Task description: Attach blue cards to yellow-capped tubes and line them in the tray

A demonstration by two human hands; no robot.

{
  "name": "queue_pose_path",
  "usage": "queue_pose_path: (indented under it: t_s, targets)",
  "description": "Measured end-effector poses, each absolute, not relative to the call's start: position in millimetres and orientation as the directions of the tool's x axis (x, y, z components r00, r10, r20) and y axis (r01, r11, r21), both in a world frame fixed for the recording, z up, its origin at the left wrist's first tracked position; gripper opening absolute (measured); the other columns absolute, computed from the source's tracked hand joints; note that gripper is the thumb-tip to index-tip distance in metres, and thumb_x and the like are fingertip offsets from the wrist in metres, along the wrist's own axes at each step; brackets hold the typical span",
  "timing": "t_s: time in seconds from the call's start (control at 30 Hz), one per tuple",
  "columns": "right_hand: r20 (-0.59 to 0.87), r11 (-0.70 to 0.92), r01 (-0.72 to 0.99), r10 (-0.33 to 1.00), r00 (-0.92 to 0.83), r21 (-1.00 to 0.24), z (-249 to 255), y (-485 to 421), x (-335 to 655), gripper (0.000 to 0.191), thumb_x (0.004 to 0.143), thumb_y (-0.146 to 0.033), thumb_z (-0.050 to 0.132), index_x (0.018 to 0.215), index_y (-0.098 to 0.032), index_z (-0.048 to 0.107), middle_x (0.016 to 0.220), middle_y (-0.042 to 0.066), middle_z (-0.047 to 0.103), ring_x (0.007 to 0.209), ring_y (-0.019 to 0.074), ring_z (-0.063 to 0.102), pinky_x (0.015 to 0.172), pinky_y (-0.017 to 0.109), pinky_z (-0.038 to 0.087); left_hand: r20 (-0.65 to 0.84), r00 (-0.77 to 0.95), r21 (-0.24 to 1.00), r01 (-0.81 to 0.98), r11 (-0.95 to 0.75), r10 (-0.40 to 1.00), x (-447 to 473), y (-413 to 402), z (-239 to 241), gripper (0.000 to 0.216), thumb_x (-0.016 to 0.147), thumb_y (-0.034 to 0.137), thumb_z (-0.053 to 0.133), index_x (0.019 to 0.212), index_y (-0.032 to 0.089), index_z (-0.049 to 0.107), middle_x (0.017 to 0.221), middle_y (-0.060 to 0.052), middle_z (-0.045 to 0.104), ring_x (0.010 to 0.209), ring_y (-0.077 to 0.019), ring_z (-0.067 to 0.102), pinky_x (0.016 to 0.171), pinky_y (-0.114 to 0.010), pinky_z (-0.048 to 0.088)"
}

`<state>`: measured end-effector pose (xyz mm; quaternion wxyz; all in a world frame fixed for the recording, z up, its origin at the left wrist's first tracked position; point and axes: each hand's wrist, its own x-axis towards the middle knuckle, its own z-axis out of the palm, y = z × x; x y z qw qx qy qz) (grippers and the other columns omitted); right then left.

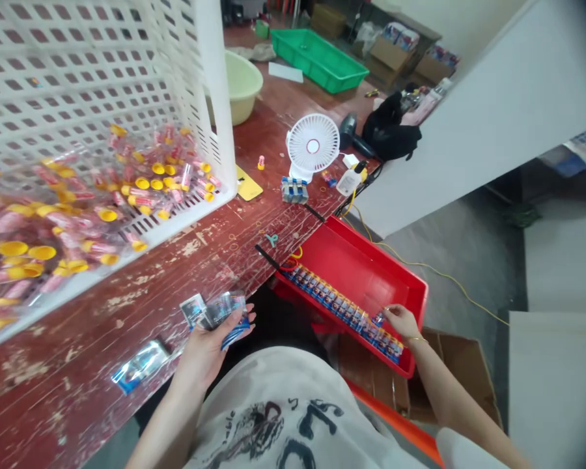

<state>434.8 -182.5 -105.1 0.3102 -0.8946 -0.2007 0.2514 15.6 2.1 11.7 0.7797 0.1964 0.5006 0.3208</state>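
Note:
My left hand (209, 345) is closed around a small stack of clear plastic packets (217, 311) with blue print, held just over the near edge of the worn red table (215, 247). My right hand (400, 320) reaches into a red tray (371, 267) beside the table and pinches a packet at the row of blue packets (342, 303) lined along the tray's near wall. Another packet (141, 366) lies flat on the table left of my left hand.
A white slatted crate (102, 85) on the table holds several pink tubes with yellow caps (78, 202). Behind it are a cream bowl (241, 81), a small white fan (312, 144), a green tray (320, 58) and a black bag (390, 133). Cardboard boxes (449, 365) sit under the red tray.

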Motion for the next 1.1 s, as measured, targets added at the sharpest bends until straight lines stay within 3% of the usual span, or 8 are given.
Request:
queue_pose_path:
  t_s: [0.2, 0.37, 0.5, 0.57, 0.63, 0.87, 0.97, 1.1]
  targets:
    - [-0.406, -0.823, 0.263, 0.494, 0.768, -0.503, -126.5, -197.5, 429.2, 0.014, 0.053, -0.028, 0.068, 0.058, -0.018, 0.060, 0.057, 0.004, 0.064, 0.056, 0.0191, 0.061, 0.058, 0.030, 0.050, -0.631, 0.333, 0.638, -0.291, 0.713, 0.700, 15.6, 2.1, 7.9, 0.028, 0.067, 0.024, 0.079, 0.092, 0.016, 0.070, 0.097, -0.007, 0.074, 0.088, -0.0245, 0.070, 0.077, -0.034, 0.057]
    - [-0.265, -0.750, 0.438, 0.611, 0.746, -0.495, -97.6, -164.9, 425.0, 0.023, 0.055, -0.026, 0.065, 0.076, -0.018, 0.058, 0.073, 0.007, 0.062, 0.069, 0.0242, 0.061, 0.070, 0.040, 0.050, -0.642, 0.293, 0.619, -0.346, 0.705, 0.708, 7.5, 2.1, 17.5, 0.033, 0.067, 0.026, 0.079, 0.096, 0.015, 0.069, 0.097, -0.011, 0.074, 0.087, -0.0266, 0.070, 0.073, -0.036, 0.058]
    - [0.013, -0.249, 0.721, 0.942, 0.337, -0.647, -60.2, -49.8, 356.8, 0.026, 0.074, -0.031, 0.056, 0.097, -0.019, 0.057, 0.089, 0.009, 0.061, 0.078, 0.0232, 0.059, 0.076, 0.039, 0.050, -0.619, 0.238, 0.658, -0.361, 0.660, 0.748, -7.8, 9.8, 22.6, 0.034, 0.063, 0.029, 0.082, 0.090, 0.011, 0.071, 0.086, -0.012, 0.075, 0.077, -0.0240, 0.071, 0.066, -0.029, 0.056]
    - [0.184, 0.119, 0.729, 0.983, 0.010, -0.674, -39.3, 24.6, 289.6, 0.018, 0.080, -0.028, 0.053, 0.096, -0.021, 0.056, 0.093, 0.008, 0.061, 0.086, 0.0220, 0.059, 0.081, 0.037, 0.049, -0.596, 0.213, 0.682, -0.375, 0.628, 0.775, -17.2, 13.5, 22.7, 0.035, 0.064, 0.032, 0.082, 0.089, 0.010, 0.071, 0.083, -0.013, 0.075, 0.075, -0.0223, 0.071, 0.066, -0.027, 0.055]
    - [0.250, 0.316, 0.690, 0.948, -0.197, -0.652, -22.4, 97.9, 218.0, 0.012, 0.081, -0.022, 0.052, 0.092, -0.021, 0.057, 0.095, 0.007, 0.061, 0.093, 0.0221, 0.057, 0.087, 0.037, 0.047, -0.591, 0.169, 0.689, -0.403, 0.603, 0.789, -25.3, 14.9, 21.3, 0.037, 0.064, 0.034, 0.082, 0.089, 0.009, 0.071, 0.081, -0.013, 0.074, 0.073, -0.0214, 0.070, 0.065, -0.027, 0.054]
    - [0.263, 0.188, 0.668, 0.965, 0.011, -0.720, -24.8, 252.6, 108.8, 0.028, 0.072, -0.006, 0.051, 0.100, -0.008, 0.055, 0.118, 0.023, 0.050, 0.113, 0.0328, 0.045, 0.103, 0.053, 0.029, -0.558, -0.002, 0.716, -0.506, 0.481, 0.830, -34.9, 17.1, 15.0, 0.043, 0.055, 0.032, 0.086, 0.088, 0.010, 0.070, 0.076, -0.010, 0.072, 0.069, -0.0208, 0.068, 0.061, -0.028, 0.054]
    - [0.226, 0.145, 0.578, 0.971, 0.071, -0.803, -33.2, 246.1, 122.4, 0.021, 0.074, -0.012, 0.053, 0.094, -0.009, 0.057, 0.112, 0.021, 0.054, 0.107, 0.0294, 0.050, 0.099, 0.049, 0.036, -0.581, 0.053, 0.694, -0.489, 0.529, 0.812, -34.0, 21.5, 16.3, 0.038, 0.063, 0.038, 0.081, 0.084, 0.009, 0.069, 0.076, -0.011, 0.072, 0.068, -0.0218, 0.068, 0.061, -0.030, 0.054]
    - [0.131, 0.064, 0.415, 0.982, 0.135, -0.908, -27.0, 192.8, 155.7, 0.025, 0.082, -0.037, 0.053, 0.094, -0.016, 0.059, 0.093, 0.011, 0.064, 0.083, 0.0215, 0.061, 0.072, 0.039, 0.052, -0.548, 0.092, 0.727, -0.440, 0.527, 0.831, -29.3, 28.6, 13.5, 0.035, 0.065, 0.036, 0.080, 0.084, 0.008, 0.070, 0.073, -0.011, 0.072, 0.066, -0.0194, 0.068, 0.057, -0.025, 0.053]
